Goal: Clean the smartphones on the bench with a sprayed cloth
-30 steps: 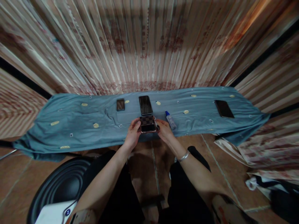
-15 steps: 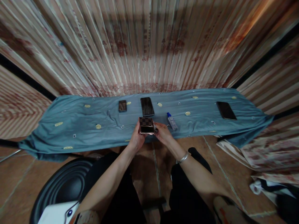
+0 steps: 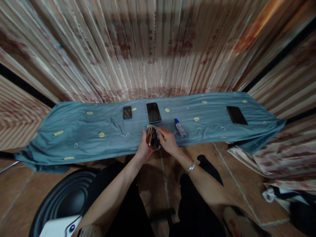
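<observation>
Close to the front edge of the cloth-covered table, my left hand (image 3: pixel 144 148) is wrapped round a folding phone (image 3: pixel 153 137). The phone has shiny rose-gold edges and is tilted, its dark glossy face turned towards my right hand (image 3: pixel 168 141). The right fingers are pinched at the phone's upper right edge, on a small greyish thing too blurred to name. Just right of that hand lies a small clear bottle with a blue cap (image 3: pixel 180 127). Beyond the hands, a black smartphone (image 3: pixel 153 113) lies flat.
The table wears a blue-green cloth (image 3: pixel 113 143) with yellow prints. A small dark checkered square (image 3: pixel 127 112) lies left of centre, and a dark flat phone-like device (image 3: pixel 237 115) far right. Pleated curtains (image 3: pixel 153 49) hang behind. A black round ribbed object (image 3: pixel 61 191) stands lower left.
The folding phone has turned from showing its checkered cover and small screen to a tilted, edge-on position. My right fingers have shifted up along its edge. The table items have stayed put.
</observation>
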Demonstrator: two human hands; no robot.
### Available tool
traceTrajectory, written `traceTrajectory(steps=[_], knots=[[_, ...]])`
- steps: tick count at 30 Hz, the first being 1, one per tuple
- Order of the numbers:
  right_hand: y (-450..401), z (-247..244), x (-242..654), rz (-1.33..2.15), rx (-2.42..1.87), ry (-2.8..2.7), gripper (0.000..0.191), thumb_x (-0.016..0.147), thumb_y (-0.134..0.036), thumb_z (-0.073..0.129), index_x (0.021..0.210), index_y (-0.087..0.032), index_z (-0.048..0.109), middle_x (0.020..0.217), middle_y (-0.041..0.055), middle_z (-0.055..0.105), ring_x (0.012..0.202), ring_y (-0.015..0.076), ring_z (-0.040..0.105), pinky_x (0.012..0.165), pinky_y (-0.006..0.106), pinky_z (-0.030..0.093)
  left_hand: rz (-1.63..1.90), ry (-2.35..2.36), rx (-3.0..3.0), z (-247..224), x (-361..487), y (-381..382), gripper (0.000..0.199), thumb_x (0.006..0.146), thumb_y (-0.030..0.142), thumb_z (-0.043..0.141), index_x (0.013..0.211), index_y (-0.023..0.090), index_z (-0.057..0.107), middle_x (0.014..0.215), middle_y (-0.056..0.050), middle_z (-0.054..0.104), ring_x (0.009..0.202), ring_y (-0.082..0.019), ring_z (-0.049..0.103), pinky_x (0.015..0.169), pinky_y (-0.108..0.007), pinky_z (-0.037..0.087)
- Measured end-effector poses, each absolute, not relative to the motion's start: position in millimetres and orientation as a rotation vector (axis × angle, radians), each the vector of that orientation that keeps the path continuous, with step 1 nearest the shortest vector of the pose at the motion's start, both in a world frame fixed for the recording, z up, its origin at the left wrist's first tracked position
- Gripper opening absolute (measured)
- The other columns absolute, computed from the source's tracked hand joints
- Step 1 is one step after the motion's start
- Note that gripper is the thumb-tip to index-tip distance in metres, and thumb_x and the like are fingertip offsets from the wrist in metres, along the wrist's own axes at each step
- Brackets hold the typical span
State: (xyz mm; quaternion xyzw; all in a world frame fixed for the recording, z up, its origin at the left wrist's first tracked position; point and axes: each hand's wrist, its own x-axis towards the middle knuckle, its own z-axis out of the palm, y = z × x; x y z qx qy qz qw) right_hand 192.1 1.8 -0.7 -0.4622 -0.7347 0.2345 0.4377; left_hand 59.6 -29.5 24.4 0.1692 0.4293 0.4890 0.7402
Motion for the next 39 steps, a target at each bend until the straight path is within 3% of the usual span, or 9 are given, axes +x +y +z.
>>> traceTrajectory(steps=[4, 8, 14, 18, 23, 29, 32, 35, 39], knots=[[-5.2, 3.1, 188.4, 0.557, -1.093, -1.842, 0.039, 0.094, -0.023, 0.041, 0.126, -0.022, 0.064, 0.124, 0.0075, 0.069, 0.119, 0.0207, 0.062, 0.104, 0.037, 0.047, 1.104, 1.014, 0.463, 17.6, 61.4, -28.9, 0.060, 0.089, 0.069, 0.036, 0.102, 0.019, 0.068, 0.085, -0.006, 0.072, 0.082, -0.021, 0.066, 0.066, -0.030, 0.050], [-8.8, 6.8, 190.9, 0.501, -1.006, -1.884, 0.046, 0.093, -0.015, 0.040, 0.132, -0.027, 0.059, 0.131, 0.0044, 0.065, 0.125, 0.0180, 0.057, 0.110, 0.038, 0.044, 1.113, 1.090, 0.562, 6.9, 60.6, -26.8, 0.063, 0.087, 0.070, 0.038, 0.108, 0.019, 0.068, 0.086, -0.006, 0.072, 0.079, -0.020, 0.065, 0.061, -0.029, 0.046], [-12.1, 7.0, 195.0, 0.434, -1.000, -1.927, 0.043, 0.092, -0.014, 0.038, 0.128, -0.022, 0.060, 0.129, 0.0082, 0.065, 0.125, 0.0189, 0.058, 0.110, 0.039, 0.045, 1.107, 1.129, 0.631, -0.8, 60.2, -26.2, 0.067, 0.084, 0.074, 0.041, 0.105, 0.017, 0.069, 0.082, -0.007, 0.070, 0.075, -0.020, 0.063, 0.055, -0.028, 0.041], [-11.3, 7.2, 197.8, 0.438, -1.062, -1.894, 0.036, 0.094, -0.017, 0.040, 0.121, -0.024, 0.062, 0.124, 0.0066, 0.068, 0.118, 0.0189, 0.062, 0.106, 0.039, 0.048, 1.121, 1.104, 0.653, -4.0, 60.0, -27.6, 0.068, 0.082, 0.074, 0.045, 0.110, 0.017, 0.069, 0.088, -0.007, 0.072, 0.082, -0.022, 0.066, 0.059, -0.029, 0.043], [-7.1, 8.2, 196.7, 0.397, -1.038, -1.938, 0.029, 0.092, -0.017, 0.043, 0.107, -0.023, 0.066, 0.116, 0.0074, 0.071, 0.112, 0.0198, 0.065, 0.102, 0.038, 0.050, 1.117, 1.126, 0.629, -8.4, 58.2, -30.4, 0.064, 0.082, 0.071, 0.048, 0.112, 0.018, 0.070, 0.087, -0.006, 0.073, 0.078, -0.021, 0.066, 0.059, -0.028, 0.043], [-17.3, 11.8, 175.7, 0.342, -0.865, -2.050, 0.034, 0.088, -0.010, 0.043, 0.110, -0.021, 0.067, 0.125, 0.0103, 0.065, 0.128, 0.0236, 0.053, 0.110, 0.046, 0.046, 1.197, 0.998, 0.502, 3.1, 52.6, -32.7, 0.063, 0.087, 0.067, 0.044, 0.113, 0.015, 0.068, 0.095, -0.009, 0.072, 0.097, -0.024, 0.066, 0.078, -0.033, 0.052], [-30.5, 13.5, 164.4, 0.345, -0.751, -2.108, 0.036, 0.088, -0.010, 0.042, 0.114, -0.018, 0.066, 0.125, 0.0126, 0.065, 0.133, 0.0246, 0.049, 0.111, 0.048, 0.046, 1.280, 1.025, 0.433, 8.8, 47.1, -32.8, 0.056, 0.087, 0.063, 0.049, 0.107, 0.015, 0.069, 0.100, -0.009, 0.072, 0.106, -0.022, 0.065, 0.087, -0.029, 0.052], [-39.5, 14.8, 159.5, 0.351, -0.692, -2.146, 0.038, 0.090, -0.009, 0.040, 0.116, -0.018, 0.065, 0.126, 0.0127, 0.065, 0.134, 0.0243, 0.047, 0.111, 0.048, 0.046, 1.324, 1.089, 0.358, 12.7, 44.4, -32.3, 0.054, 0.088, 0.063, 0.048, 0.096, 0.014, 0.070, 0.095, -0.009, 0.072, 0.104, -0.019, 0.066, 0.087, -0.023, 0.052], [-33.7, 16.4, 166.3, 0.328, -0.721, -2.124, 0.038, 0.092, -0.011, 0.038, 0.115, -0.019, 0.067, 0.125, 0.0114, 0.065, 0.134, 0.0225, 0.048, 0.111, 0.046, 0.046, 1.248, 1.074, 0.381, 15.8, 48.6, -31.9, 0.061, 0.087, 0.067, 0.044, 0.097, 0.013, 0.070, 0.092, -0.010, 0.072, 0.099, -0.022, 0.067, 0.080, -0.029, 0.055]])
